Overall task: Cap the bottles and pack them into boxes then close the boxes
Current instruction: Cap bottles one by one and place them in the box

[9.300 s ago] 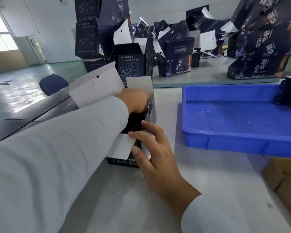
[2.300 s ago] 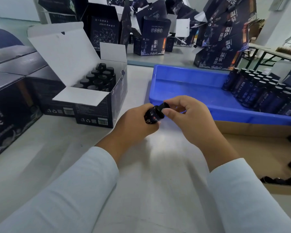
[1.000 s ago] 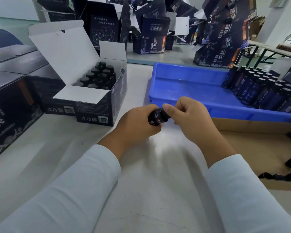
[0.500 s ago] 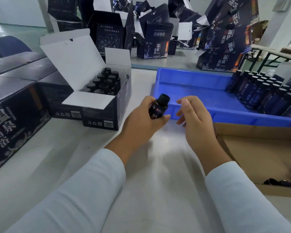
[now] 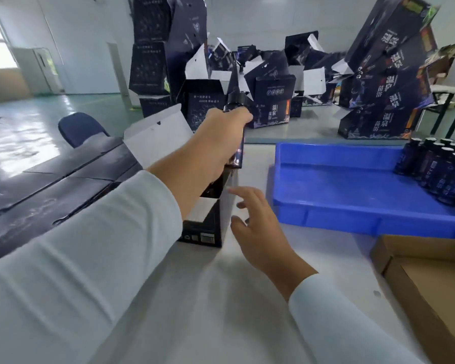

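Observation:
My left hand point(image 5: 216, 137) grips a dark capped bottle point(image 5: 236, 153) upright, just above the open dark box point(image 5: 208, 227). The box's white lid point(image 5: 158, 132) stands up behind my wrist, and my forearm hides most of the bottles inside it. My right hand point(image 5: 258, 222) hovers with spread fingers beside the box's right wall, holding nothing. Several more capped bottles point(image 5: 441, 166) stand in the right end of the blue tray point(image 5: 339, 206).
Closed dark boxes point(image 5: 50, 190) lie at the left. Many open dark boxes point(image 5: 273, 93) are piled at the back of the table. A brown cardboard box point(image 5: 431, 290) sits at the right front edge. A blue chair point(image 5: 79, 127) stands at the left.
My left hand has carried the capped bottle up and left, over the open box. My right hand has let go of the bottle and moved toward the box's side.

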